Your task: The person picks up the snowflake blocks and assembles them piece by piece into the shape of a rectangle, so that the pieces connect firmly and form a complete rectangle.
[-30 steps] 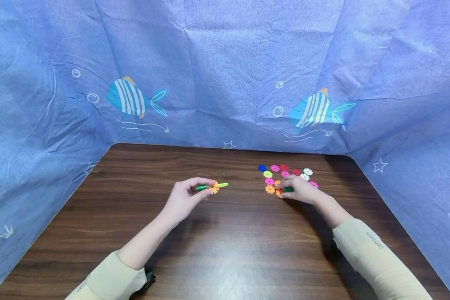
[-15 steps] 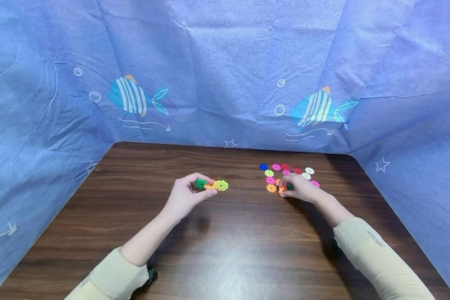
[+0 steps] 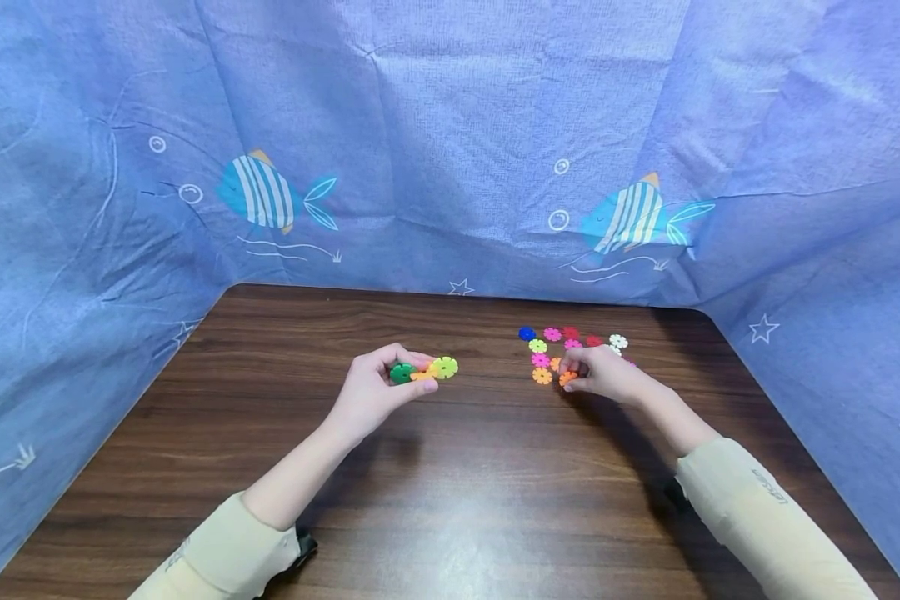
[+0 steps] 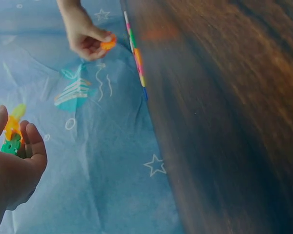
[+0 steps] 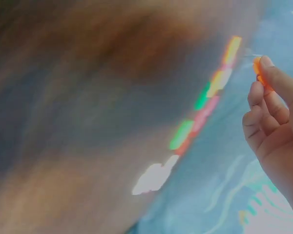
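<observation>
My left hand (image 3: pixel 367 390) pinches a small joined piece of plastic snowflake discs between thumb and fingers, held above the table. In it are a green disc (image 3: pixel 402 373), an orange disc (image 4: pixel 12 127) in the middle and a yellow-green disc (image 3: pixel 444 367) at the outer end. Over to the right, my right hand (image 3: pixel 607 373) pinches a single orange snowflake disc (image 3: pixel 567 378) between thumb and fingertips. The right wrist view has this orange disc (image 5: pixel 257 66) raised off the table, its lower part covered by the thumb and fingers.
Loose snowflake discs lie on the brown table (image 3: pixel 450 467) around and behind my right hand. Among them are a blue disc (image 3: pixel 527 333), a yellow disc (image 3: pixel 537 346), an orange disc (image 3: pixel 542 376) and a white disc (image 3: pixel 618 342). A blue fish-print curtain (image 3: pixel 450 150) surrounds the table.
My right hand has picked the orange disc up from the pile. In my left hand the joined discs have turned, so the green and yellow-green ones now show their faces.
</observation>
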### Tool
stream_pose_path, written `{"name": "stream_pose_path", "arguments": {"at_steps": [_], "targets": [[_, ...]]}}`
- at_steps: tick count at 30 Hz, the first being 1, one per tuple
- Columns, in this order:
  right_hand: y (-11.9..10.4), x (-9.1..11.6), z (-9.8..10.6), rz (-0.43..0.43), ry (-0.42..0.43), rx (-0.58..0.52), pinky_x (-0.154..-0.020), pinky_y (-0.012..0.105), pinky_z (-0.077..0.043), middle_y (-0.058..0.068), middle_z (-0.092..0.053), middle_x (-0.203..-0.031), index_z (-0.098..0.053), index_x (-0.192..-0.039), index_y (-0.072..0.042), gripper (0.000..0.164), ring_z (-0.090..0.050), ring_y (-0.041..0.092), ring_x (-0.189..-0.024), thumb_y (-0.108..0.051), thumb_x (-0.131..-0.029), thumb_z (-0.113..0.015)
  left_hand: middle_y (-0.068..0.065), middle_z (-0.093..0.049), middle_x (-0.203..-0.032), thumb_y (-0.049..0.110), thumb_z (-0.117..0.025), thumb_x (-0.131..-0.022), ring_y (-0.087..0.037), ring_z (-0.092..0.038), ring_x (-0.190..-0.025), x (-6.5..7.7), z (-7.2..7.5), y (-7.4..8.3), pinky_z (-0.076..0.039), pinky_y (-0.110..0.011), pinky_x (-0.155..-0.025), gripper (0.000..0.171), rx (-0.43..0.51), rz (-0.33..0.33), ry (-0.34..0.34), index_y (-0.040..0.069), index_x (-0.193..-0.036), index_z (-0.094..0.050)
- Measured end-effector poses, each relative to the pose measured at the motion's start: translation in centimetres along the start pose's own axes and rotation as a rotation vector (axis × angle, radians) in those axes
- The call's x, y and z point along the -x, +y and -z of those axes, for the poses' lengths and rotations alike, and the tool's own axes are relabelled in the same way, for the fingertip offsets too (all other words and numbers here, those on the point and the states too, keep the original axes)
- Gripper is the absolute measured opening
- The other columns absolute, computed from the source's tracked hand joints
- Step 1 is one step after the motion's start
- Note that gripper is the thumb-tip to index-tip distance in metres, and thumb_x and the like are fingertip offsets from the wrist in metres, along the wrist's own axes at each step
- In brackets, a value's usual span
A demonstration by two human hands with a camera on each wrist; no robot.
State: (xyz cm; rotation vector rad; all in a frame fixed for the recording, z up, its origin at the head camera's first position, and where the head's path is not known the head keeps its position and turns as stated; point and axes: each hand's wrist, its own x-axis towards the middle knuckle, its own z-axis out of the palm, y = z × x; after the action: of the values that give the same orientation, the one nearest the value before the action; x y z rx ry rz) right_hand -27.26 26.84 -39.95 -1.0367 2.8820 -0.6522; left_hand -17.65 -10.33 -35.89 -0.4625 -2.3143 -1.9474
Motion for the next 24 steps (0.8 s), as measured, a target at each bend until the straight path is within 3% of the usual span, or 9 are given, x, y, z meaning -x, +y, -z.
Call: {"name": "stream_pose_path", "arguments": {"at_steps": [6,12,19,24], "targets": [[-2.8,-0.1,2.0,0.053,0.099,-0.058,-0.055,0.022,-0.047,-0.01,-0.061,-0.069,-0.063,-0.085,-0.013,0.021,-0.055,0.002,-0.062,-0.005,-0.074,-0.079,-0.003,-0.072,-0.098,0.02,-0.081,-0.074,-0.012,-0.066,-0.079,-0.1,-0.3,0.1,-0.054,-0.025,-0.062,0.023,-0.007,0.013,0.0,0.013,-0.093,-0.07],[-5.3,-0.3,3.4,0.13,0.214,-0.028,-0.053,0.021,-0.045,-0.012,-0.061,-0.069,-0.064,-0.086,-0.017,0.023,-0.053,0.001,-0.06,-0.005,-0.073,-0.079,-0.003,-0.07,-0.092,0.021,-0.08,-0.076,-0.011,-0.06,-0.07,-0.2,-0.8,0.1,-0.051,-0.022,-0.059,0.022,-0.009,0.015,-0.018,0.015,-0.094,-0.069],[-8.4,-0.3,4.1,0.197,0.35,-0.032,-0.05,0.018,-0.039,-0.011,-0.063,-0.076,-0.066,-0.087,-0.018,0.021,-0.045,0.003,-0.057,-0.008,-0.074,-0.079,-0.002,-0.069,-0.087,0.024,-0.078,-0.078,-0.011,-0.056,-0.067,-0.4,-1.2,-0.1,-0.048,-0.022,-0.056,0.019,-0.015,-0.007,-0.013,0.017,-0.093,-0.07],[-10.4,-0.5,4.0,0.192,0.424,-0.123,-0.054,0.016,-0.043,-0.01,-0.066,-0.077,-0.069,-0.093,-0.015,0.023,-0.055,0.003,-0.062,-0.004,-0.075,-0.078,-0.002,-0.067,-0.084,0.024,-0.077,-0.079,-0.011,-0.055,-0.067,-0.4,-1.3,-0.1,-0.048,-0.022,-0.056,0.019,-0.007,-0.007,-0.013,0.016,-0.095,-0.07]]}}
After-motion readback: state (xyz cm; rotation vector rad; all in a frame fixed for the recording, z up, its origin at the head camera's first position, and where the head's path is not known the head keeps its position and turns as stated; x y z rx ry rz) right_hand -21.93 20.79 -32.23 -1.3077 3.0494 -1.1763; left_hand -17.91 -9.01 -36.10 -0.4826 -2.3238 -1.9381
